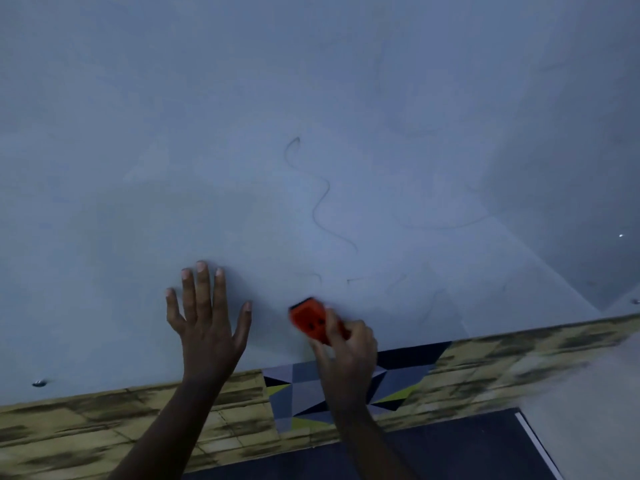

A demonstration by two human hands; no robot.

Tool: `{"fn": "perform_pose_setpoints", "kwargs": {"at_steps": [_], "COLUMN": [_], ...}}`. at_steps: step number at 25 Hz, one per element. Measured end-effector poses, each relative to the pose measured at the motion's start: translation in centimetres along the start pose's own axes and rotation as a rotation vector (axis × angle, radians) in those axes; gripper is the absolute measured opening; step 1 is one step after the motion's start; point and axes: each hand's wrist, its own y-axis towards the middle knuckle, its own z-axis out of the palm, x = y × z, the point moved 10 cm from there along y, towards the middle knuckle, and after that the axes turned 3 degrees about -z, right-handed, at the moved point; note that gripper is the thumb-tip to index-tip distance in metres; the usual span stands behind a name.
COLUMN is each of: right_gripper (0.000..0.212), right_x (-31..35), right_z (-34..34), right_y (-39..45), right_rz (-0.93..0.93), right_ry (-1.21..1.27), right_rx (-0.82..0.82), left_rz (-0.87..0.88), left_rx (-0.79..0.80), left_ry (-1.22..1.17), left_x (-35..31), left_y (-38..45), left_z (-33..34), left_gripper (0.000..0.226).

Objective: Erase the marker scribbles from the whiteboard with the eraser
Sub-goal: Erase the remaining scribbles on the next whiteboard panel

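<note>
The whiteboard (242, 116) fills most of the view, pale grey-blue and dim. A thin dark wavy scribble (320, 199) runs down its middle, with fainter marks (446, 225) to the right and low near the eraser. My right hand (346, 348) grips an orange eraser (311, 320) pressed against the board near its lower edge. My left hand (204, 317) lies flat on the board, fingers spread, left of the eraser.
Below the board runs a yellowish brick-patterned wall strip (86, 431) with a grey, black and yellow geometric patch (301, 393). A dark floor area (450, 452) lies under it. Screws (40, 383) sit in the board's lower corner.
</note>
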Motion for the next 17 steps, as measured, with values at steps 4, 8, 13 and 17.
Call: {"fn": "perform_pose_setpoints", "kwargs": {"at_steps": [4,8,13,17], "right_gripper": [0.070,0.071,0.067,0.071], "right_x": [4.7,3.4,-0.9,-0.6], "right_z": [3.0,0.8,-8.1,-11.6], "right_y": [-1.8,0.0,9.4,12.1], "right_rz": [-0.277,-0.367,0.044,0.198], "right_ry": [-0.116,-0.102,0.404,0.529], "right_rx": [0.042,-0.002,-0.239,-0.416], "left_rz": [0.053,0.081,0.114,0.136], "left_rx": [0.001,-0.013,-0.108,-0.219], "left_ry": [0.047,0.052,0.031,0.027], "left_x": [0.4,0.6,0.9,1.5], "left_y": [0.1,0.1,1.4,5.6], "left_z": [-0.5,-1.0,-2.7,-4.8], "left_gripper": [0.078,0.075,0.058,0.055]}}
